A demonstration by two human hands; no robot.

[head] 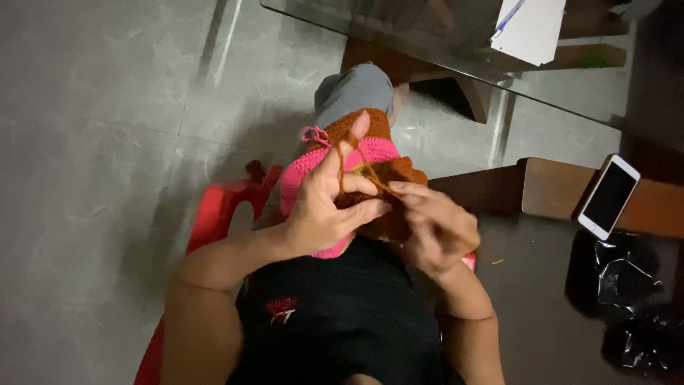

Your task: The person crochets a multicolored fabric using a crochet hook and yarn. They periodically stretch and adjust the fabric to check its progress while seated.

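On our lap, near the middle of the view, lay the crochet piece (370, 153), worked in rust-brown with a bright pink band across it and a touch of yellow just showing at its middle. Our left hand (331, 207) was raised in front of it with the forefinger pointing up toward the far side and the other fingers curled back, so it stood half open rather than wide; a strand of brown yarn (356, 160) ran over that forefinger and down toward the fingertips of the other hand. Our right hand (438, 228) sat just to the right, touching the left at the fingertips, its fingers drawn narrow and pinched on the yarn and the edge of the work; we could not tell whether a hook was in that grip. A small pink loop (313, 134) stuck out at the far left corner of the piece. Beneath us showed the red plastic chair (221, 207), standing on the grey tiled floor (92, 142). Farther off, a glass desk (442, 50) carried a white sheet of paper (531, 32) with a pen (507, 20) on it. To the right, a white phone (608, 197) lay dark-screened on a wooden stool (552, 189), and near it a black plastic bag (630, 299) sat crumpled on the floor.
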